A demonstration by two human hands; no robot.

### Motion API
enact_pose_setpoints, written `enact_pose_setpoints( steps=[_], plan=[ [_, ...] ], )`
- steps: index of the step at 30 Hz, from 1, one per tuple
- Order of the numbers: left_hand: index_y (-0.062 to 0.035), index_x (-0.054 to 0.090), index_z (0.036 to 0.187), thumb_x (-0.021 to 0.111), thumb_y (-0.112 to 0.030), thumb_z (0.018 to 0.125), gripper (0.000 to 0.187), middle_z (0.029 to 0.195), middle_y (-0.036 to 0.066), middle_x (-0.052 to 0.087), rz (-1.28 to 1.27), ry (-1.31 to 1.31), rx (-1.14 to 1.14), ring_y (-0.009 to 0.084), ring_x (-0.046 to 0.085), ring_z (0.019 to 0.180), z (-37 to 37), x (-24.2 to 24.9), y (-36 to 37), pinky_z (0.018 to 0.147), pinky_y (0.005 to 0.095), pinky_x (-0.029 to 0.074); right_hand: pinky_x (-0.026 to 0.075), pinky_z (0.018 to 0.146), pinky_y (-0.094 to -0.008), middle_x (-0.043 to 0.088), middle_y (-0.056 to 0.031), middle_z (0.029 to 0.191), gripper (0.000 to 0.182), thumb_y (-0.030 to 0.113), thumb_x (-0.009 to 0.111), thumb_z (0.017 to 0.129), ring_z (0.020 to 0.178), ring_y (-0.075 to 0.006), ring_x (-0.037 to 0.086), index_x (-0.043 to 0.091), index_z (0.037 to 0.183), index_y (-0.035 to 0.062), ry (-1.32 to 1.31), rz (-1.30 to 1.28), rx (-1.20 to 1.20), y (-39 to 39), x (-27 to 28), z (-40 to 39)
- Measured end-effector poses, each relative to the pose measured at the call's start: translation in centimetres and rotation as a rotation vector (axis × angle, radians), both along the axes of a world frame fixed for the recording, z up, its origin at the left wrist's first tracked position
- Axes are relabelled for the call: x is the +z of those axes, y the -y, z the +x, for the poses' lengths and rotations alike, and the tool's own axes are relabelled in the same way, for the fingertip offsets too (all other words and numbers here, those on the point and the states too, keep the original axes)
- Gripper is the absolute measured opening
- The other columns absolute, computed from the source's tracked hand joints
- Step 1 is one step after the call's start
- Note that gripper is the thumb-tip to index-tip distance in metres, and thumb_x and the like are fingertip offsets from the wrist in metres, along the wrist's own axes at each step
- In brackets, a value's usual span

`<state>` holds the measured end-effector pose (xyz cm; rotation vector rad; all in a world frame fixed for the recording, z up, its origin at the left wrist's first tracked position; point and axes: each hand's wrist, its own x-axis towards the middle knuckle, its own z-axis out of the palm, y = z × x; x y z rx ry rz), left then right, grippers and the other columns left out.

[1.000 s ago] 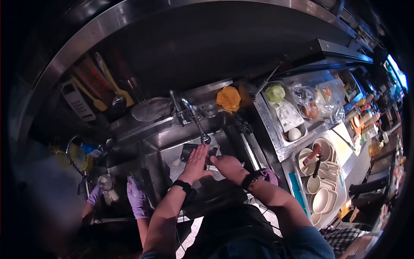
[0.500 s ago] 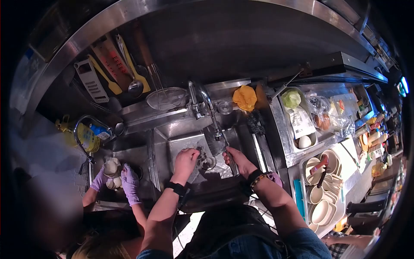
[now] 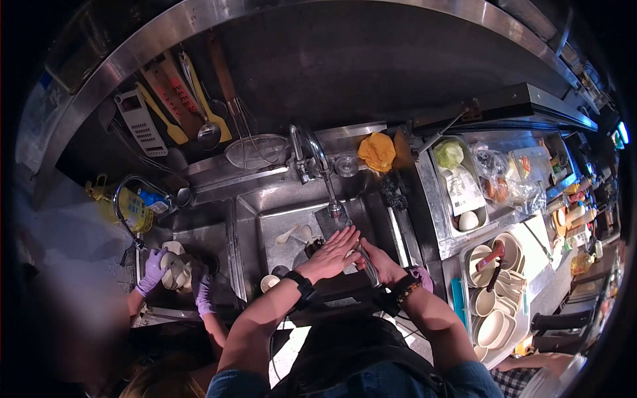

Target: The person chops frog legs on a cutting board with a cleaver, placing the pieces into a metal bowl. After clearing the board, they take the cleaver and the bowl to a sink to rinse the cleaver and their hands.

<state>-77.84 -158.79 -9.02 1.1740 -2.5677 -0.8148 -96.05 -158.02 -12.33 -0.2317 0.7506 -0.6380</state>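
My left hand point(image 3: 332, 255) is open, its fingers stretched flat and together against the fingers of my right hand point(image 3: 377, 260). My right hand is closed around the metal handle of what looks like a cleaver; its broad dark blade point(image 3: 331, 221) lies under the spout of the faucet point(image 3: 335, 207). Both hands are over the steel sink point(image 3: 249, 229). Two pale spoons point(image 3: 288, 234) lie on the sink floor, left of the blade. A small pale cup point(image 3: 269, 283) is beside my left wrist. My left hand partly hides the drain and the handle.
A co-worker's purple-gloved hands point(image 3: 155, 270) handle pale bowls point(image 3: 176, 270) in the left sink. A yellow cloth point(image 3: 377, 152) and a dark scrub brush point(image 3: 394, 192) are behind the right edge. Bowls in a tray point(image 3: 494, 325) stand right; utensils point(image 3: 212, 129) hang on the wall.
My left hand has moved right from over the sink, its closed fingers now straightened against my right hand. The spoons and cup have come into view. My right hand has shifted slightly down and right.
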Motion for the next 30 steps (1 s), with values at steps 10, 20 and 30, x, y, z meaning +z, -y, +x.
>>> enact_pose_setpoints(
  steps=[10, 20, 30],
  plan=[
    [0.0, 0.046, 0.12, 0.047, -0.014, 0.089, 0.034, 0.118, 0.017, 0.054, 0.453, -0.659, 0.697, 0.0275, 0.051, 0.112, 1.1, -6.4, 5.8, 0.101, 0.0378, 0.036, 0.044, 0.05, -0.0243, 0.053, -0.0034, 0.069, 0.035, 0.041, 0.043, 0.095, 0.055, -0.0108, 0.049, 0.048, 0.088, 0.0063, -0.47, -0.177, 0.024, -2.7, 2.8, -1.3],
    [-0.008, 0.058, 0.092, 0.051, 0.003, 0.085, 0.015, 0.081, 0.002, 0.058, 1.158, -1.385, 0.74, 0.0107, 0.056, 0.066, -1.4, -8.2, 9.3, 0.058, 0.0224, 0.048, 0.044, 0.05, -0.025, 0.053, -0.0043, 0.07, 0.034, 0.04, 0.042, 0.095, 0.055, -0.0123, 0.05, 0.047, 0.086, 0.0072, -0.524, -0.146, -0.123, -4.1, 2.2, -4.0],
    [-0.0066, 0.056, 0.102, 0.058, 0.001, 0.069, 0.034, 0.101, 0.015, 0.059, -0.16, -0.513, 0.865, 0.0301, 0.054, 0.101, 4.7, -10.1, 10.0, 0.09, 0.0362, 0.041, 0.047, 0.048, -0.0261, 0.058, -0.0061, 0.075, 0.04, 0.045, 0.05, 0.091, 0.055, -0.0128, 0.053, 0.051, 0.105, 0.008, -0.612, -0.113, -0.077, -5.3, 1.3, -4.1]
  ],
)
